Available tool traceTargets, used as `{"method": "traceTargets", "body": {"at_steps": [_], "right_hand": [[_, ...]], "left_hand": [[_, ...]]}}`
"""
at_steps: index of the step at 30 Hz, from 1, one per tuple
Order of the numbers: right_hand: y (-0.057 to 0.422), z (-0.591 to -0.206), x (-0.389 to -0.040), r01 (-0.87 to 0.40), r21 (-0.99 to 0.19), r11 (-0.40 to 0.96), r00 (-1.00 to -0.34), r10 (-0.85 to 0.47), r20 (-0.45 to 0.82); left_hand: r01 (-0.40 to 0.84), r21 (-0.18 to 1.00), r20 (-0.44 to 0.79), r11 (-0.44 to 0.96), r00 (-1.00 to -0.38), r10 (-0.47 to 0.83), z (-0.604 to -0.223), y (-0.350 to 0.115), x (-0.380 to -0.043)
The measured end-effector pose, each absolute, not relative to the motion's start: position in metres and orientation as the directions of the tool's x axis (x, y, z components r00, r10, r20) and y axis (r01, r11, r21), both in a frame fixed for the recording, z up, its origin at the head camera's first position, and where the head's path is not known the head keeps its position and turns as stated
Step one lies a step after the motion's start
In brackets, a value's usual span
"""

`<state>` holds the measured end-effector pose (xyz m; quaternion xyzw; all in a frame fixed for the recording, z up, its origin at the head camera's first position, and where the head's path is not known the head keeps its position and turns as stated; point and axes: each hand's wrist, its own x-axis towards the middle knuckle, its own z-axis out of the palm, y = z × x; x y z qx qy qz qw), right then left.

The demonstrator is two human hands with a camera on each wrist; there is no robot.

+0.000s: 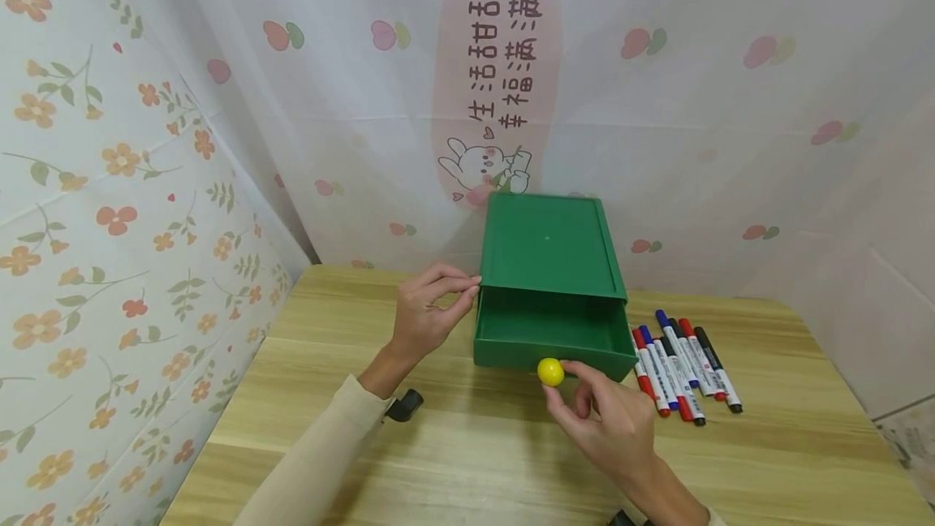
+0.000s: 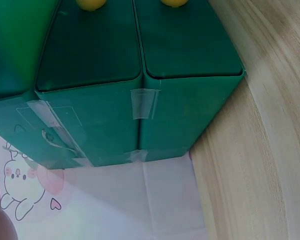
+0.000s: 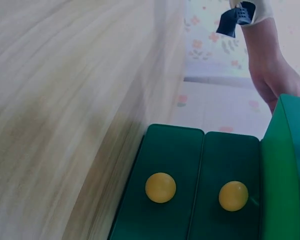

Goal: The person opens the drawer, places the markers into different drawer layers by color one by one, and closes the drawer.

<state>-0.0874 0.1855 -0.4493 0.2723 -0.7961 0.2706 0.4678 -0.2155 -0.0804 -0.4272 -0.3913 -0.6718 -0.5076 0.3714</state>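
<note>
A green drawer cabinet (image 1: 548, 246) stands against the curtain, its top drawer (image 1: 555, 357) pulled out. Inside that drawer I see only bare green walls and floor. My right hand (image 1: 609, 420) pinches the drawer's yellow knob (image 1: 551, 372) between thumb and fingers. With extended fingertips, my left hand (image 1: 431, 307) touches the left front edge of the cabinet. Two lower drawers (image 3: 172, 150) are closed in the right wrist view, each bearing a yellow knob (image 3: 160, 188). Clear tape (image 2: 142, 103) joins the cabinet's units along the side in the left wrist view.
Several markers (image 1: 679, 368) with red, blue and black caps lie in a loose pile right of the cabinet. The wooden table (image 1: 438, 461) extends under everything. A printed curtain (image 1: 351, 144) hangs behind, and a floral one (image 1: 117, 226) at the left.
</note>
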Motion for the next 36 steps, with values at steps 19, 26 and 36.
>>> {"method": "traceTargets", "body": {"at_steps": [19,26,36], "right_hand": [[0.187,-0.448,-0.064,-0.71,-0.19,0.679,-0.432,-0.206,0.878],[0.187,-0.451,-0.062,-0.722,-0.18,0.668,-0.417,-0.212,0.884],[0.189,-0.451,-0.061,-0.707,-0.181,0.684,-0.427,-0.208,0.88]], "left_hand": [[0.907,0.378,0.902,0.185,-0.406,0.15,-0.427,-0.08,-0.216],[0.9,0.39,0.895,0.195,-0.42,0.15,-0.43,-0.081,-0.216],[0.898,0.394,0.892,0.197,-0.425,0.152,-0.43,-0.081,-0.217]]}}
